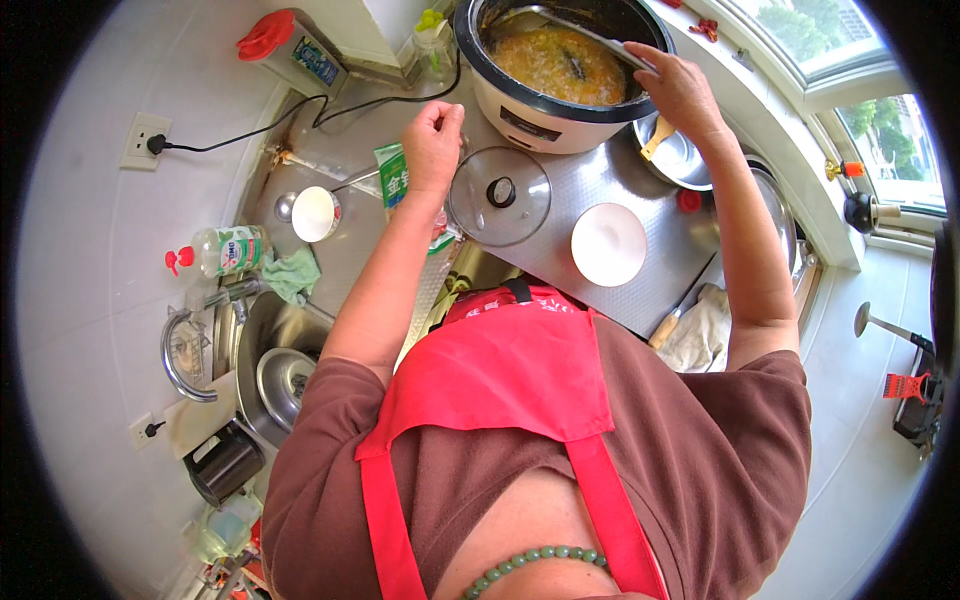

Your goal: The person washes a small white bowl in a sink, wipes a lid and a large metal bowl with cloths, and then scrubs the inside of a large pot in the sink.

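Note:
My right hand [675,86] grips the handle of a metal ladle [585,34], whose bowl rests in a thick yellow-orange soup [559,64] at the far left inside the pot. The soup fills an electric cooker [540,124] with a dark rim and a cream body. My left hand [436,142] is raised left of the cooker with its fingers curled in; whether it holds something small cannot be told. Below and between my arms lie a glass lid [480,217] with a black knob and a white bowl [609,244]. A green food packet [394,176] lies partly behind my left wrist.
At left are a small white bowl [315,214], a detergent bottle [229,251], a green cloth [292,274] and the sink [251,330]. A black cord [247,135] runs to the wall socket. At right are a metal pan [686,161] and a knife [667,326] beside a cloth.

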`<state>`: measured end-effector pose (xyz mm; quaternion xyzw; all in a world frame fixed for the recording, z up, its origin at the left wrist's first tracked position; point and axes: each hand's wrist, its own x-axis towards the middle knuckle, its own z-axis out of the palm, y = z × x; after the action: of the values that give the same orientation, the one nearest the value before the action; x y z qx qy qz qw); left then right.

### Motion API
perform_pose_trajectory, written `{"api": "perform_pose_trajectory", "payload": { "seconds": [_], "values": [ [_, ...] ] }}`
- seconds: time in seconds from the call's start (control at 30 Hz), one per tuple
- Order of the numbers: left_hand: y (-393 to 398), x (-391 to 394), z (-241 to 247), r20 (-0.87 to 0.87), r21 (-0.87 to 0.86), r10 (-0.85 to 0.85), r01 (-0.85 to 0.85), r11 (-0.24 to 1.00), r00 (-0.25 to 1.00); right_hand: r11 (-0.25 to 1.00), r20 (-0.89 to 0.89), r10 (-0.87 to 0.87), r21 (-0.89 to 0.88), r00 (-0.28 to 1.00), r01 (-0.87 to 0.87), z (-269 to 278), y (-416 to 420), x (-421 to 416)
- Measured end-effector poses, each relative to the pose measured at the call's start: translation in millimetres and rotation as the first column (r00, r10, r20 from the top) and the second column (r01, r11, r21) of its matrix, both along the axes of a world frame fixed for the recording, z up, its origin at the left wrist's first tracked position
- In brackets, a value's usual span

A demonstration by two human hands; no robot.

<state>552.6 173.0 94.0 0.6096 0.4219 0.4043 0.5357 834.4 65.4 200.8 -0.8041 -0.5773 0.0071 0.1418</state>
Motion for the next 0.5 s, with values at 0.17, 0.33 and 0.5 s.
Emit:
{"api": "perform_pose_trajectory", "payload": {
  "seconds": [0.17, 0.33, 0.5],
  "values": [
    [-6.7, -7.4, -4.6, -0.006, -0.02, -0.019, 0.019, 1.0, 1.0, 0.991, -0.103, 0.126, -0.037, 0.987, -0.131, 12.4, -31.5, -3.3],
    [-15.8, -7.1, -1.4, -0.027, -0.016, -0.039, 0.039, 0.999, 0.999, 0.987, 0.036, 0.131, -0.094, 0.991, -0.127, 44.0, -80.6, 21.3],
    [-24.9, -8.8, -4.6, -0.013, 0.026, -0.062, 0.062, 0.998, 0.998, 0.992, 0.012, -0.063, -0.105, 0.998, 0.064, 52.6, -95.0, 33.7]
  ]
}}
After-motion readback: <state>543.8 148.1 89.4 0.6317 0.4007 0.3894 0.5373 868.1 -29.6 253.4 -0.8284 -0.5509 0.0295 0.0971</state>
